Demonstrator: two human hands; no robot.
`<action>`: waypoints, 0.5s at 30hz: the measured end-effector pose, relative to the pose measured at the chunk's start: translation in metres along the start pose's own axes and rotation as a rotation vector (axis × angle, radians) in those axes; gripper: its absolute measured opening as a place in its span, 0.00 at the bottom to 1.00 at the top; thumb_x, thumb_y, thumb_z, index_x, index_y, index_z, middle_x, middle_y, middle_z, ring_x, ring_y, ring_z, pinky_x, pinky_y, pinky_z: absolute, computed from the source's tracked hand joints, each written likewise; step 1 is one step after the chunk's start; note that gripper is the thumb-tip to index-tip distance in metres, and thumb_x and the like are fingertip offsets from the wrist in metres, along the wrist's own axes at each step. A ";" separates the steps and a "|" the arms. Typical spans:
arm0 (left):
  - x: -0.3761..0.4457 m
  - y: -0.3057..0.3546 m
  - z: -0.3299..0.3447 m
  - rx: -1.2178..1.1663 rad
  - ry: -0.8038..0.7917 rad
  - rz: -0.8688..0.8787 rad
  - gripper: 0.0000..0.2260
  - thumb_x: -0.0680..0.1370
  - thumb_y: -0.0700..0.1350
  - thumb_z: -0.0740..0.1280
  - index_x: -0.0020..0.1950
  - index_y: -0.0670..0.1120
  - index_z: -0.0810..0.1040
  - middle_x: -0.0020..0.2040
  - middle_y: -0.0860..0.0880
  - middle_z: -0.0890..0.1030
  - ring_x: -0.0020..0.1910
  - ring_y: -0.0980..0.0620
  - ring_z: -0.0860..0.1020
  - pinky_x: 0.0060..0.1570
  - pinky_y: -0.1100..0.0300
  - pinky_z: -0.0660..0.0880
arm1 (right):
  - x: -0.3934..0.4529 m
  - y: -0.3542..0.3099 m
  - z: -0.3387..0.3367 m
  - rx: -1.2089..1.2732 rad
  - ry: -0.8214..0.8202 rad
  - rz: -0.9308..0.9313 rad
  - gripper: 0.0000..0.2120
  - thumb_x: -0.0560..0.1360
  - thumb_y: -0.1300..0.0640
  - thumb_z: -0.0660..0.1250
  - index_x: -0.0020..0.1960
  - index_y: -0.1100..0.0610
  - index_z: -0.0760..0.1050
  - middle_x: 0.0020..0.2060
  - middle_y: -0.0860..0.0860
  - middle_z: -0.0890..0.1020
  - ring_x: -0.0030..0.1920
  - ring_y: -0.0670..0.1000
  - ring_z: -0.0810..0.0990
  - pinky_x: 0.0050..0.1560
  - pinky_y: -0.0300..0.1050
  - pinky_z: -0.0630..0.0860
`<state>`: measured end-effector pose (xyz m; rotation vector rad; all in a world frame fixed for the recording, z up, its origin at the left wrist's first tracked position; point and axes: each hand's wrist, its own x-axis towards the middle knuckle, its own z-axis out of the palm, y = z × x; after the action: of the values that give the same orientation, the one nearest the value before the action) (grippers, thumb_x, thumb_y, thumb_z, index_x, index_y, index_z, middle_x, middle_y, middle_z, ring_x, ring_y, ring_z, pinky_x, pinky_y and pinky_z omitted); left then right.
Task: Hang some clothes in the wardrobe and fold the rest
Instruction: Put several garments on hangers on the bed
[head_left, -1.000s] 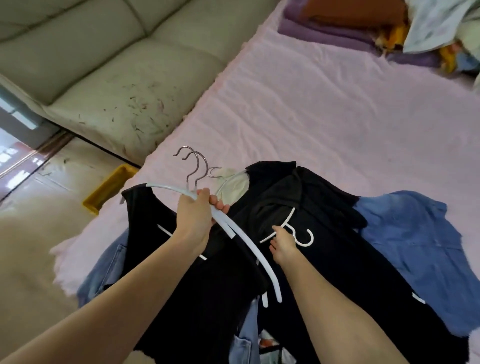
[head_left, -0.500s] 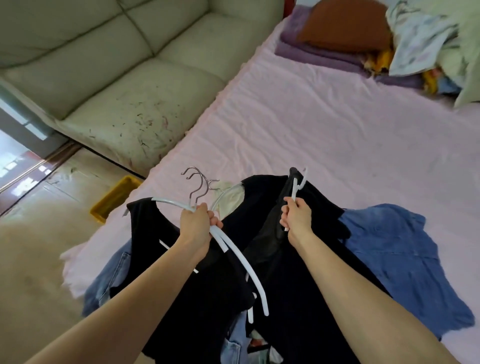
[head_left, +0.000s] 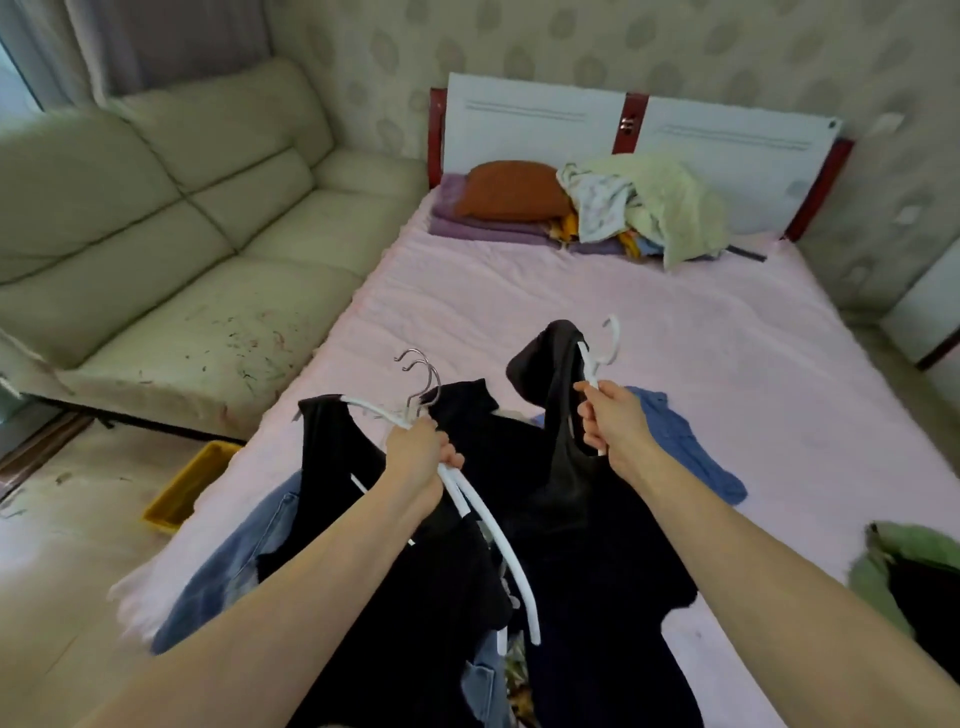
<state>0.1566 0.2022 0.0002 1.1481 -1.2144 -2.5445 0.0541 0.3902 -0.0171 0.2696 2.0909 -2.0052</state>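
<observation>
Two hands hold hangers: the left hand grips a bunch, the right hand has lifted a black top's hanger toward 12 o'clock, ready for hanging.

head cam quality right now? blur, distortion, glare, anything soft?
Head view: strong wide-angle bowing, the white headboard and beige leather sofa curve toward the edges. Soft even daylight, brighter at the left; no hard shadows or glare. Whole frame slightly soft; edges smear most, as at the green garment. Left hand and right hand on the white plastic hangers read clearly; black clothes lose detail.
</observation>
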 end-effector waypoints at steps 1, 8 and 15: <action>-0.027 -0.007 0.003 0.041 -0.059 0.000 0.13 0.81 0.35 0.53 0.38 0.46 0.63 0.21 0.52 0.58 0.16 0.58 0.56 0.18 0.67 0.59 | -0.030 -0.004 -0.018 -0.006 0.031 -0.021 0.08 0.82 0.61 0.56 0.52 0.59 0.74 0.28 0.50 0.66 0.19 0.43 0.59 0.20 0.35 0.54; -0.192 -0.033 0.072 0.244 -0.492 -0.027 0.15 0.81 0.34 0.51 0.35 0.46 0.62 0.19 0.53 0.58 0.15 0.57 0.55 0.18 0.68 0.56 | -0.199 -0.044 -0.160 -0.003 0.266 -0.123 0.08 0.80 0.61 0.57 0.50 0.59 0.75 0.28 0.51 0.66 0.22 0.45 0.57 0.20 0.35 0.52; -0.350 -0.098 0.163 0.424 -0.935 -0.175 0.13 0.82 0.37 0.51 0.38 0.44 0.65 0.20 0.53 0.59 0.15 0.58 0.57 0.16 0.68 0.58 | -0.351 -0.072 -0.320 0.063 0.583 -0.192 0.09 0.82 0.60 0.57 0.49 0.60 0.74 0.27 0.50 0.67 0.19 0.42 0.59 0.19 0.32 0.52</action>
<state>0.3189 0.5049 0.2028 -0.0115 -1.9541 -3.1574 0.3562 0.7164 0.1650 0.7737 2.4617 -2.3150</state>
